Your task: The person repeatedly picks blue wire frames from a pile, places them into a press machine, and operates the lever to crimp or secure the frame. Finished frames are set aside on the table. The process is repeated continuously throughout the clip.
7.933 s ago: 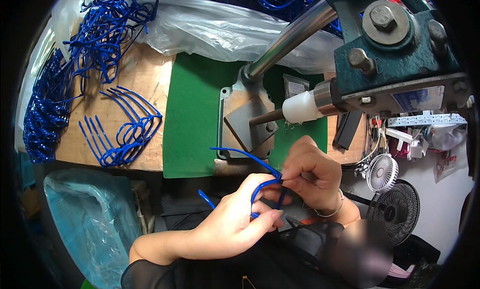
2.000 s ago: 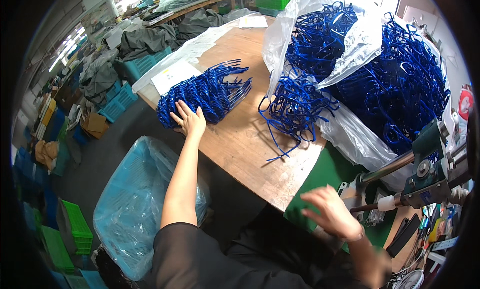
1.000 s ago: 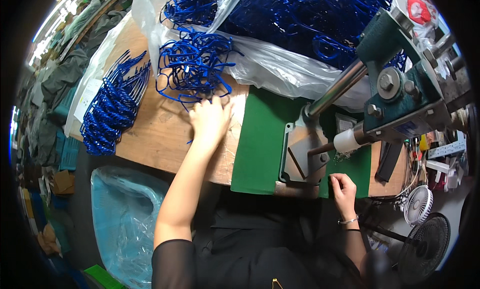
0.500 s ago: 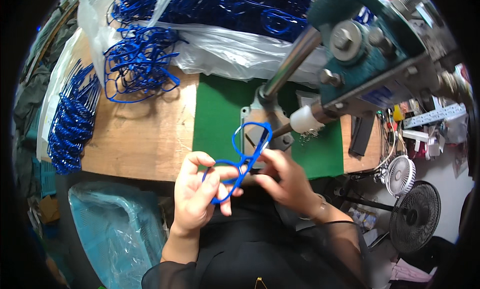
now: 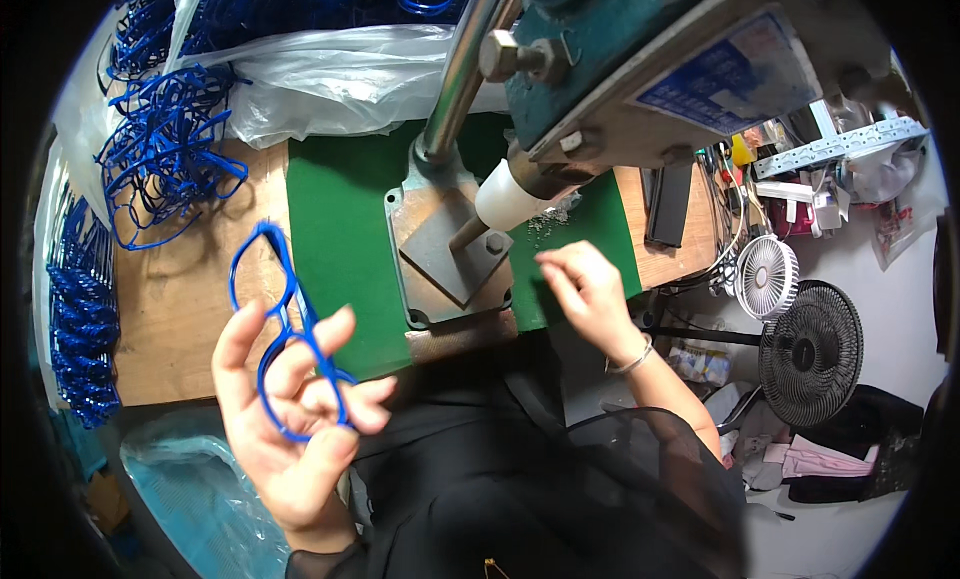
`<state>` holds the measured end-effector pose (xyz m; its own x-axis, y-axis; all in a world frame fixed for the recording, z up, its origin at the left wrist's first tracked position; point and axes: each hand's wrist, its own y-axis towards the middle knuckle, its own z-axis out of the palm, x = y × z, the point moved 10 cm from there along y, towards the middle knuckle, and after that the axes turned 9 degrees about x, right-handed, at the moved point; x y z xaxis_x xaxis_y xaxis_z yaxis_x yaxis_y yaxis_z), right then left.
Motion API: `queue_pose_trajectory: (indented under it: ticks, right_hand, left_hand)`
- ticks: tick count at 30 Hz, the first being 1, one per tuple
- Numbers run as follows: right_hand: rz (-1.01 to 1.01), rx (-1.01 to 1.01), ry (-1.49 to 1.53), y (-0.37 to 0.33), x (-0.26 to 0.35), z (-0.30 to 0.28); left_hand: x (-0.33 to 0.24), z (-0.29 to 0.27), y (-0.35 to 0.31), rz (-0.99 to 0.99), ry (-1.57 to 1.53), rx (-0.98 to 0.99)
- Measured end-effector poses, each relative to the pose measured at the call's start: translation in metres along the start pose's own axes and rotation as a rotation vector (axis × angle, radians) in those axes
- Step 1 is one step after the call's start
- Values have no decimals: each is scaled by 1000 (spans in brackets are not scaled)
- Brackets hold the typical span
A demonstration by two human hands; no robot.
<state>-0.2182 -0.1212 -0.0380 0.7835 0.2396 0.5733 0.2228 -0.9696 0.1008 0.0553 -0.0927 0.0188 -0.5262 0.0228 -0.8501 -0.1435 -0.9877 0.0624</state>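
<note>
The person wears a black top with sheer, see-through black sleeves that reach down the forearms. The left hand [image 5: 295, 419] is bare, with no ring or glove. The right hand [image 5: 590, 289] is bare too, and a thin silver bangle [image 5: 634, 359] circles its wrist.

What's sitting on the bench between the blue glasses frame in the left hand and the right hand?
In the head view, between the blue glasses frame and the right hand lie the green mat and the press's metal base plate.
</note>
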Motion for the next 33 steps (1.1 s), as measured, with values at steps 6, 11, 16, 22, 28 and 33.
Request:
queue_pose_trajectory:
  ticks: [6,11,16,22,28,33]
  right_hand:
    - [-35,-97,-321,-7,-1,8]
    - [135,-146,-12,-9,-29,-13]
    - [196,-76,113,3,-56,11]
    - [87,-129,-89,1,-35,12]
    - [193,-128,160,-1,-65,14]
    - [246,49,693,13,-10,-4]
  left_hand:
    - [30,32,12,-16,-69,146]
    - [35,24,27,-66,37,11]
    - [50,51,27,0,6,197]
    - [48,44,23,-28,163,174]
    - [55,54,25,8,192,252]
    - [52,57,22,39,300,294]
